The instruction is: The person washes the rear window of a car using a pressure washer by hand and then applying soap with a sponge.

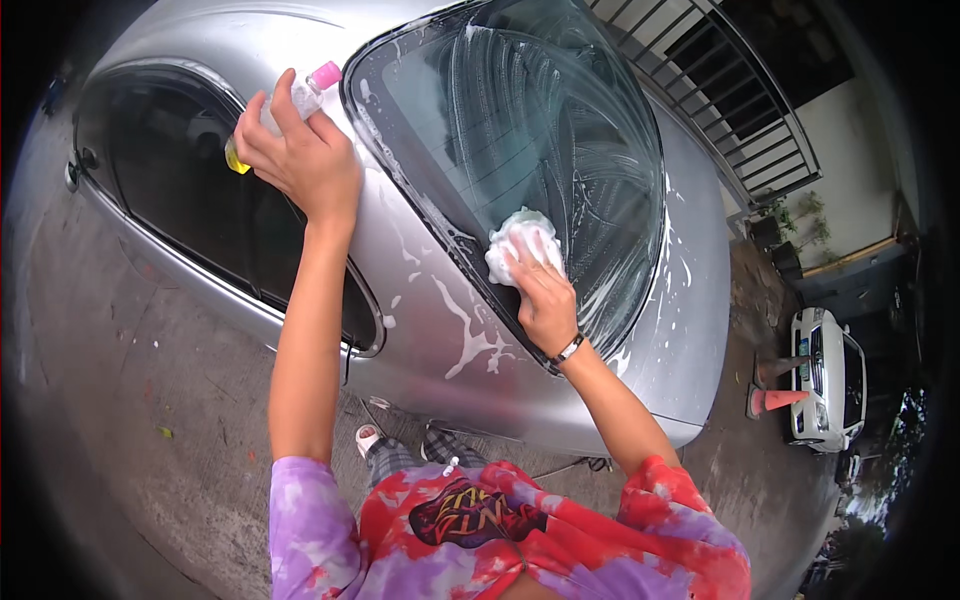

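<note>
A silver car (420, 330) fills the middle of the view, its rear window (517, 127) streaked with soap suds. On the lower left part of that glass, my right hand (546, 300) presses a foam-covered sponge or cloth (529, 244); the foam hides which. My left hand (304, 150) is curled around a clear plastic bottle (304, 97) with a pink cap and some yellow liquid at its other end. This hand is over the roof pillar, beside the dark side window (180, 180). White foam drips (469, 330) run down the silver body below the glass.
A metal railing (750, 112) rises beyond the car at the upper right, with potted plants (787, 232) near its end. An orange traffic cone (780, 400) stands before a parked white car (825, 382). Concrete ground (172, 435) lies at the left. A cable (562, 469) is near the silver car.
</note>
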Demonstrator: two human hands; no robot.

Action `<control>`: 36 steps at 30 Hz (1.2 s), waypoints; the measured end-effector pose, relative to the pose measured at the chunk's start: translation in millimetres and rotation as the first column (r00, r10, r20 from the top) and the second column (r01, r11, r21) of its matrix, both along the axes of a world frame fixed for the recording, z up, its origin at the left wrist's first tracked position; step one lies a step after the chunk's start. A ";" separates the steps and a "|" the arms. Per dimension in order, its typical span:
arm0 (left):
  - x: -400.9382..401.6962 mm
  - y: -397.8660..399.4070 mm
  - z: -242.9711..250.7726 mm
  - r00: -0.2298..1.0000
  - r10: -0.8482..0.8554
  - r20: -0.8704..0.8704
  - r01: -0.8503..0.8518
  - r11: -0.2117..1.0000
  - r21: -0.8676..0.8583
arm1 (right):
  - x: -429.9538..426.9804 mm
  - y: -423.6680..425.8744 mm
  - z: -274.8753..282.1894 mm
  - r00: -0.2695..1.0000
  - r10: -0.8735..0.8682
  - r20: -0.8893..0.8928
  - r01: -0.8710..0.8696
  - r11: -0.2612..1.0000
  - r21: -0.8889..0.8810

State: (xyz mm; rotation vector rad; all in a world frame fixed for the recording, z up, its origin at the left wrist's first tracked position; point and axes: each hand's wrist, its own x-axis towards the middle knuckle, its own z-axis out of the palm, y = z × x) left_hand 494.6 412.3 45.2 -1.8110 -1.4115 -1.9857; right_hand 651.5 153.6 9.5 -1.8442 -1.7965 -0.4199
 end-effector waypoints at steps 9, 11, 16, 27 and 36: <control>15.5 -6.8 -3.5 0.999 -0.042 -0.007 0.043 0.998 0.037 | 27.2 173.9 77.4 0.997 -0.082 -0.008 0.082 0.995 0.056; 3.2 2.7 -7.5 1.000 -0.014 -0.021 0.015 0.998 0.057 | 7.1 145.4 59.3 0.998 0.057 -0.026 -0.052 0.989 0.138; -1.5 -2.7 -3.3 0.999 -0.029 -0.029 0.028 1.000 -0.011 | 0.1 -33.3 -27.9 0.995 0.103 0.013 -0.100 0.984 -0.148; 17.0 -9.3 1.4 0.996 -0.067 -0.052 0.063 0.995 -0.076 | 232.0 242.1 118.3 0.873 -0.424 -0.240 0.427 0.903 -0.043; 5.9 -15.3 6.2 0.990 -0.005 -0.140 -0.004 0.998 -0.064 | 214.7 276.7 114.0 0.988 0.018 -0.154 -0.012 0.999 0.041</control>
